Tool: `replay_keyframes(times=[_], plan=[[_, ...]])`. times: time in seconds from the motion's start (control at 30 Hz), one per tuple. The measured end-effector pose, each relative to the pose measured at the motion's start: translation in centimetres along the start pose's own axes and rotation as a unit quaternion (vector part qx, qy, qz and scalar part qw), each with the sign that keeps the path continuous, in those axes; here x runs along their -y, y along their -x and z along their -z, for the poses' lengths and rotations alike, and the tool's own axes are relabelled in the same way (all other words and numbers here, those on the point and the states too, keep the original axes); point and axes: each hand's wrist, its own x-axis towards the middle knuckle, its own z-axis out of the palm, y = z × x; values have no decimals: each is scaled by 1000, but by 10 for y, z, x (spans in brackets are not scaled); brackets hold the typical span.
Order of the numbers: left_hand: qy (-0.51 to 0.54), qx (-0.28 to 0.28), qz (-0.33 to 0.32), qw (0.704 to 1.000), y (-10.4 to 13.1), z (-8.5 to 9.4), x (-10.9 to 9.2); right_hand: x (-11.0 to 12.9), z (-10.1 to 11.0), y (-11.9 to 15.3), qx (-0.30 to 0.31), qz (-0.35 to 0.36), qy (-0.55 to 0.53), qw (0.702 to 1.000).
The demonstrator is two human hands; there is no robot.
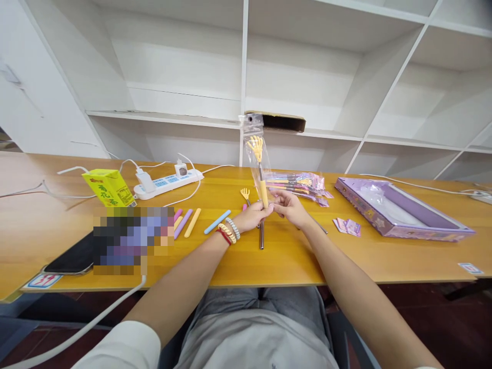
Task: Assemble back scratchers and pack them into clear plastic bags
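A yellow hand-shaped back scratcher (263, 190) in a clear plastic bag (251, 128) stands upright in front of me. My left hand (250, 216) has its fingers closed round the lower end of the bagged scratcher. My right hand (289, 206) pinches the bag's bottom edge from the other side. Just below my hands lies a metal rod (262, 238). Behind my left hand, another yellow scratcher head (245, 193) rests on the table. Blue (217, 222), yellow (192, 223) and purple (183, 224) handle tubes lie to the left.
Several bagged scratchers (298, 185) are piled behind my right hand. Small purple cards (347, 227) and a purple display box (392, 230) sit at the right. On the left are a power strip (169, 184), a yellow-green carton (109, 188) and a phone (73, 254). White shelves (184, 66) stand behind.
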Motion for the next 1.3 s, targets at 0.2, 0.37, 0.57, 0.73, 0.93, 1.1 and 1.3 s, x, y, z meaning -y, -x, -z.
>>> replay_keyframes(times=[0.2,0.37,0.57,0.73,0.93,1.1,1.3], plan=[[-1,-52,-61,997,-4,1,0,5,-3,0,-48,22,49,997],[58,-144,-77,985,-8,2,1,3,-1,1,-72,31,64,995],[47,-153,-71,985,-8,4,3,1,0,2,-52,49,82,994],[60,-134,-75,986,-9,4,5,2,0,3,-11,39,110,993],[99,-112,-45,988,-7,3,0,1,1,6,-22,37,173,984],[104,-97,-12,990,-6,4,0,2,3,7,-3,34,174,984],[93,-88,5,992,-5,5,-2,5,3,8,20,35,152,988]])
